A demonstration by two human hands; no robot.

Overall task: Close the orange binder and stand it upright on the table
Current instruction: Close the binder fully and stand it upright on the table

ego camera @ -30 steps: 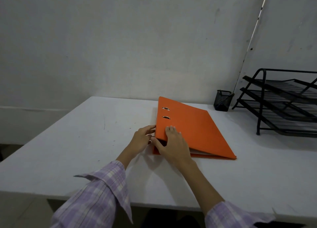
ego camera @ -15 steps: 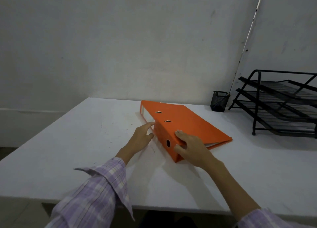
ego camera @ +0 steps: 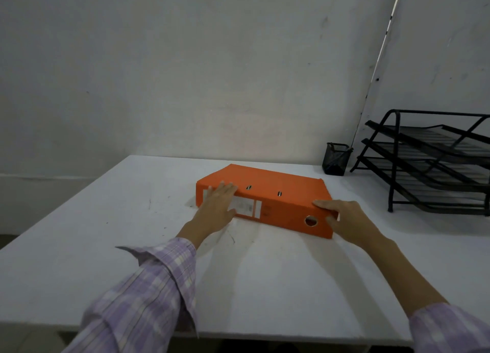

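The orange binder point(ego camera: 275, 188) lies closed and flat on the white table point(ego camera: 79, 246), its spine with a white label and a finger hole facing me. My left hand point(ego camera: 216, 206) rests against the left end of the spine, fingers laid over the top edge. At the right end of the spine, my right hand point(ego camera: 344, 218) has its fingers on the top edge and its thumb at the corner. Both hands hold the binder between them.
A black mesh pen cup point(ego camera: 335, 158) stands at the back of the table near the wall. A black three-tier wire tray rack point(ego camera: 434, 161) occupies the back right. The table's front edge runs close to me.
The binder has turned on the table, so its spine now faces me. My left hand moved onto the spine's left end and my right hand slid to its right end.
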